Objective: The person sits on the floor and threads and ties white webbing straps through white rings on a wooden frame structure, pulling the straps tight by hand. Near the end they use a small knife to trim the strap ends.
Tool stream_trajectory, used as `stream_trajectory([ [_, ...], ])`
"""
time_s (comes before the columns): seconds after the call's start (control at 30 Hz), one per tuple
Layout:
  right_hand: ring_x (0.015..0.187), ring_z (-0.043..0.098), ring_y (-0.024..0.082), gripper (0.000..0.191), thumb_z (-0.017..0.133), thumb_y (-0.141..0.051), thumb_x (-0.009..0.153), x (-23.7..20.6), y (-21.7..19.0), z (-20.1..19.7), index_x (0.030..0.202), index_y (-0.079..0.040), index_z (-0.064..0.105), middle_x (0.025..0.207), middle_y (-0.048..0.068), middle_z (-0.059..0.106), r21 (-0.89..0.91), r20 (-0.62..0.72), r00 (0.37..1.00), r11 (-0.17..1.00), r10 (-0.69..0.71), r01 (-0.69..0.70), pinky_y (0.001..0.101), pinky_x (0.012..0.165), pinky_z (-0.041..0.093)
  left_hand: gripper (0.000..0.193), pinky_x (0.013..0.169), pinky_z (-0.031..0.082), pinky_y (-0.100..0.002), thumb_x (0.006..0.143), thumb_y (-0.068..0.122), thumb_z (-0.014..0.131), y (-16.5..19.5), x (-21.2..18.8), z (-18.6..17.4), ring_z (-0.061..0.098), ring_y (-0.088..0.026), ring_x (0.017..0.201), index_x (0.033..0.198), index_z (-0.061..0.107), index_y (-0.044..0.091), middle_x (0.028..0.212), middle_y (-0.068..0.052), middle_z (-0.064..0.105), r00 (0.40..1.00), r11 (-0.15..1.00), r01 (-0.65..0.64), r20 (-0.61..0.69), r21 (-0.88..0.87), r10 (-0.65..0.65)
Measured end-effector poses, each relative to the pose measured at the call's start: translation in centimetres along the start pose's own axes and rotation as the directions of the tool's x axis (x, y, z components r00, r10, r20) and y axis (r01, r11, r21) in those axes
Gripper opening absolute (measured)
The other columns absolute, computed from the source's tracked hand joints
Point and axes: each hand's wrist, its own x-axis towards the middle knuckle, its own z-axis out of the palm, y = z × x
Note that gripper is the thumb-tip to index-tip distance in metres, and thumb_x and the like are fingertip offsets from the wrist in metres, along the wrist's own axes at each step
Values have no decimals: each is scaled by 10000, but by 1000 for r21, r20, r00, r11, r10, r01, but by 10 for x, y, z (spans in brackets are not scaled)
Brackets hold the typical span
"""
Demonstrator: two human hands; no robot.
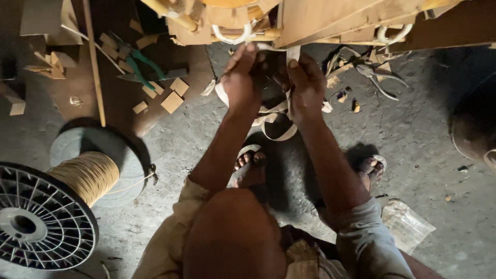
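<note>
Left hand (241,77): pinching strip (279,135) closed.
Right hand (306,82): gripping same strip.
Risk: strip may be slipping loose, kinking.

The wooden frame (330,20) at the far side is cut off by the top edge, so its whole shape cannot be seen. The pale strip (274,132) runs behind the left hand (240,77) and the right hand (307,85), and the dark spot between them hides what the fingers pinch. The big spool (46,217) at the near left is cut by the left edge. A dark round thing (473,129) on the right is cut off and too dark to tell. The clear bag (408,225) at the near right is blurry.
</note>
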Motion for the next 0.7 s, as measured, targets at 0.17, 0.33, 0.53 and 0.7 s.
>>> stream_trajectory([
  [0.17, 642, 520, 108, 86, 631, -95, 1038, 6, 10, 5, 1057, -14, 655, 790, 19, 622, -40, -18, 1000, 999, -1, 1, 274, 594, 418, 52, 555, 453, -304, 951, 74, 681, 1, 4, 16, 540, -142, 604, 966, 639, 101, 728, -16, 578, 994, 979, 93, 70, -179, -82],
  [0.33, 659, 551, 121, 69, 624, -74, 1035, 5, 8, 6, 1042, -12, 655, 802, 38, 648, -8, -41, 998, 999, 37, -37, 286, 609, 430, 43, 527, 402, -301, 946, 74, 564, 4, -6, 21, 478, -148, 547, 928, 600, 88, 678, -6, 533, 973, 946, 182, 190, -269, -133],
  [0.53, 741, 566, 121, 60, 599, -56, 1071, 12, 13, 0, 1086, -16, 641, 866, 42, 659, -13, 27, 1000, 1000, -2, 2, 278, 673, 435, 90, 534, 427, -330, 900, 140, 566, 0, 3, 28, 431, -148, 500, 911, 555, 51, 670, -39, 543, 962, 922, 214, 233, -322, -142],
  [0.7, 700, 506, 90, 95, 630, -98, 1078, 9, 17, -4, 1116, -11, 634, 848, 0, 612, -195, -31, 998, 980, -49, 42, 260, 605, 401, 137, 386, 326, -275, 854, 72, 665, -6, 15, 29, 384, -97, 425, 986, 640, 54, 636, -5, 503, 993, 997, 65, 97, -43, -60],
])
